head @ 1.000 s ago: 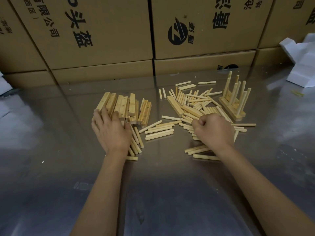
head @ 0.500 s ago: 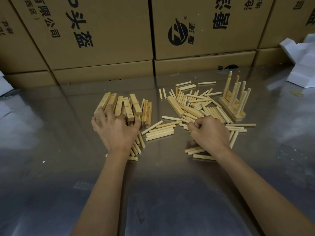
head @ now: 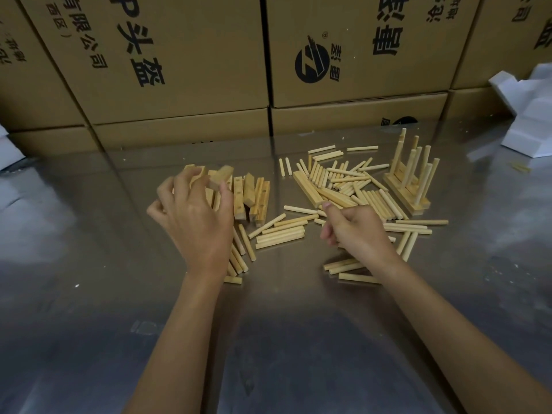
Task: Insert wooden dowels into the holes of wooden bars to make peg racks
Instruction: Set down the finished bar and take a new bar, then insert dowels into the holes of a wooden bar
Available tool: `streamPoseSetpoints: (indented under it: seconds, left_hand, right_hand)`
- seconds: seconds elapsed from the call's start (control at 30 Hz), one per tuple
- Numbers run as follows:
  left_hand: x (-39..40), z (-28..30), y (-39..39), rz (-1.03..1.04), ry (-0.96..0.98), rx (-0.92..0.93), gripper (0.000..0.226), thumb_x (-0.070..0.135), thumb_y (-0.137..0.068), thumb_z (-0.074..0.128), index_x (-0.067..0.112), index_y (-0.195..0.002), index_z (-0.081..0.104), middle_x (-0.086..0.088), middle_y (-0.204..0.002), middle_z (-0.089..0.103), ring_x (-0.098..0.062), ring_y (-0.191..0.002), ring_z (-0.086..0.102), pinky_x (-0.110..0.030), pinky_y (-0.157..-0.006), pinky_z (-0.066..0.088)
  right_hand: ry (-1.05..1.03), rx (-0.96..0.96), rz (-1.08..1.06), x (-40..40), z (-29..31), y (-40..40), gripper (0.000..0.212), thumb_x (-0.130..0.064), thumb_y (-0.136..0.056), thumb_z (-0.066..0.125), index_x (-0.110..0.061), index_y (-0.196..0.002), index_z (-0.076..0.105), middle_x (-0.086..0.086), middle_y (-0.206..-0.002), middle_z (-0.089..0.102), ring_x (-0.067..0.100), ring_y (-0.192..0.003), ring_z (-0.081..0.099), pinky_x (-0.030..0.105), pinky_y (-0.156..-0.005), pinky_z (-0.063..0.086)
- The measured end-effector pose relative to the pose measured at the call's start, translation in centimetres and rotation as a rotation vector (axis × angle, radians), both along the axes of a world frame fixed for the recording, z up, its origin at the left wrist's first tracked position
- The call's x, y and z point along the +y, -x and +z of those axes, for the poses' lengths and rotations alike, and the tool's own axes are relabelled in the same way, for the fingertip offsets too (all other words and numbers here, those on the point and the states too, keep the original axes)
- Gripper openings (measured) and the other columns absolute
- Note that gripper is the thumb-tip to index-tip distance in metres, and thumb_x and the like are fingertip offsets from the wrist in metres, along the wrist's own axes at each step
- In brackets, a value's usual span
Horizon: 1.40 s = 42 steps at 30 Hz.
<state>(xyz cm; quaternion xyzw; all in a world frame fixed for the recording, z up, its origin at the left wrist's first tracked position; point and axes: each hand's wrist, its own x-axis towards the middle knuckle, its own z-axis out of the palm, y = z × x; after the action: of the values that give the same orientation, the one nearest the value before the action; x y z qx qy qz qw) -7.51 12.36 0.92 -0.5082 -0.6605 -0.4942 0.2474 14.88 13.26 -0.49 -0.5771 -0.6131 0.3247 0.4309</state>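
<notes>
1. Left hand (head: 194, 216): I see it raised over the stack of wooden bars (head: 251, 195), thumb and fingertips pinching one bar (head: 220, 177) by its end, that bar tilted above the rest.
2. Right hand (head: 352, 231): fingers curled inward over the scattered dowels (head: 343, 180); I cannot tell whether it grips any dowel, since the palm side is hidden.
3. Loose dowels also lie in a small bundle (head: 280, 234) between the two hands and under the right wrist.
4. Finished peg rack (head: 409, 186): stands on the metal tabletop (head: 89, 264), right of the dowel pile, pegs pointing up.
5. Cardboard boxes (head: 179, 70) with printed characters line the far edge of the table.
6. White foam piece (head: 531, 121): far right, well apart from the work.
</notes>
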Motion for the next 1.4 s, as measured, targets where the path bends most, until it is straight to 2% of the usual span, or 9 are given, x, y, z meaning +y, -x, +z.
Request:
streamPoseSetpoints:
  seconds: [0.2, 0.33, 0.43, 0.57, 0.73, 0.87, 1.03, 1.27, 1.4]
  left_hand:
    - [-1.0, 0.5, -3.5, -0.505, -0.118, 0.034, 0.023, 0.023, -0.093, 0.071, 0.005, -0.106, 0.073, -0.004, -0.110, 0.067, -0.021, -0.100, 0.060, -0.034, -0.088, 0.045]
    - [-2.2, 0.0, -6.7, -0.934, 0.240, -0.200, 0.032, 0.024, -0.088, 0.075, 0.015, -0.119, 0.073, 0.009, -0.107, 0.068, -0.001, -0.085, 0.063, -0.013, -0.072, 0.048]
    - [-2.3, -0.7, -7.7, -1.022, 0.453, -0.422, 0.032, 0.025, -0.085, 0.078, 0.027, -0.116, 0.073, 0.015, -0.108, 0.070, -0.002, -0.086, 0.067, -0.017, -0.073, 0.051]
    - [-2.0, -0.6, -7.3, -1.102, 0.619, -0.845, 0.029, 0.047, -0.092, 0.065, 0.039, -0.120, 0.064, 0.018, -0.108, 0.071, -0.007, -0.095, 0.072, -0.028, -0.072, 0.061]
    - [-1.8, -0.3, -6.4, -1.213, 0.787, -1.359, 0.040, 0.051, -0.102, 0.043, 0.028, -0.132, 0.058, -0.010, -0.118, 0.072, -0.026, -0.106, 0.071, -0.039, -0.065, 0.061]
    - [-1.1, 0.2, -4.1, -1.106, 0.623, -1.486, 0.035, 0.040, -0.105, 0.042, 0.020, -0.130, 0.058, -0.007, -0.111, 0.075, -0.021, -0.090, 0.075, -0.028, -0.051, 0.055]
    - [-0.4, 1.0, -1.3, -0.999, 0.336, -1.526, 0.030, 0.035, -0.105, 0.047, 0.022, -0.131, 0.053, -0.004, -0.102, 0.075, -0.016, -0.071, 0.070, -0.028, -0.053, 0.055]
    - [0.0, 0.5, 0.4, -0.903, 0.279, -1.522, 0.037, 0.020, -0.096, 0.065, 0.031, -0.130, 0.056, -0.008, -0.094, 0.068, -0.016, -0.068, 0.066, -0.030, -0.057, 0.056]
    - [0.1, 0.5, 0.1, -1.058, 0.440, -1.505, 0.047, 0.013, -0.099, 0.056, 0.039, -0.138, 0.053, -0.007, -0.083, 0.058, -0.016, -0.063, 0.062, -0.030, -0.054, 0.057]
  right_hand:
    - [0.326, 0.546, 0.219, -0.2, 1.2, 0.1, 0.045, -0.055, -0.096, 0.050, -0.017, -0.110, 0.069, 0.006, -0.098, 0.077, 0.015, -0.072, 0.066, 0.027, -0.062, 0.050]
    - [0.353, 0.792, 0.106, 0.3, 1.1, -0.8, 0.040, -0.042, -0.095, 0.060, -0.011, -0.120, 0.064, 0.009, -0.103, 0.076, 0.015, -0.075, 0.065, 0.025, -0.065, 0.052]
    - [0.338, 0.854, 0.005, 0.8, 0.7, -2.0, 0.032, -0.021, -0.098, 0.060, -0.002, -0.124, 0.061, 0.014, -0.102, 0.071, 0.016, -0.074, 0.061, 0.027, -0.070, 0.051]
    - [0.260, 0.669, 0.187, 0.3, 1.3, -1.9, 0.031, -0.021, -0.095, 0.063, -0.012, -0.125, 0.064, 0.010, -0.103, 0.073, 0.016, -0.078, 0.064, 0.029, -0.068, 0.048]
    - [0.000, 0.201, 0.323, -1.6, 0.7, 1.7, 0.033, -0.032, -0.092, 0.068, -0.030, -0.125, 0.064, -0.005, -0.096, 0.077, 0.005, -0.094, 0.071, 0.027, -0.085, 0.055]
    - [-0.395, -0.191, 0.095, -1.6, -0.8, 2.9, 0.022, -0.027, -0.097, 0.060, -0.024, -0.116, 0.070, -0.011, -0.106, 0.069, 0.008, -0.101, 0.059, 0.031, -0.086, 0.049]
    - [-0.402, -0.676, 0.335, -1.5, -2.3, 3.4, 0.035, -0.012, -0.095, 0.050, -0.022, -0.125, 0.066, -0.009, -0.120, 0.062, 0.015, -0.115, 0.046, 0.030, -0.093, 0.033]
    - [-0.375, -0.676, 0.337, -1.3, -2.0, 3.3, 0.017, -0.021, -0.095, 0.057, -0.023, -0.109, 0.067, -0.011, -0.105, 0.061, 0.010, -0.107, 0.045, 0.024, -0.087, 0.029]
    - [-0.375, -0.469, 0.262, -1.6, -0.9, 2.7, 0.013, -0.013, -0.099, 0.048, -0.023, -0.106, 0.044, -0.006, -0.084, 0.057, 0.012, -0.074, 0.055, 0.030, -0.063, 0.037]
